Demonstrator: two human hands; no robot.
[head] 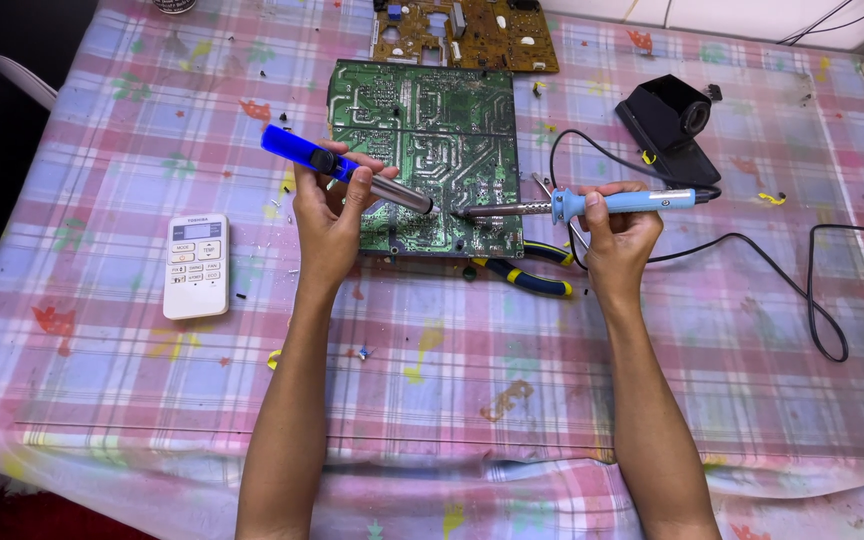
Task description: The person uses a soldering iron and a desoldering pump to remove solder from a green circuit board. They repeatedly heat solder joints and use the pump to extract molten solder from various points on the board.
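A green circuit board (422, 130) lies solder side up on the checked tablecloth (452, 370). My left hand (330, 215) grips a blue desoldering pump (292, 150), its metal tip slanting down onto the board's lower right part. My right hand (617, 232) holds a light blue soldering iron (622, 203) almost level, its tip pointing left. The two tips meet at about the same spot on the board.
A brown circuit board (467, 35) lies beyond the green one. A white remote control (196, 265) sits to the left. Blue and yellow pliers (527, 280) rest by the board's near edge. A black iron stand (667, 120) and black cable (812, 290) lie on the right.
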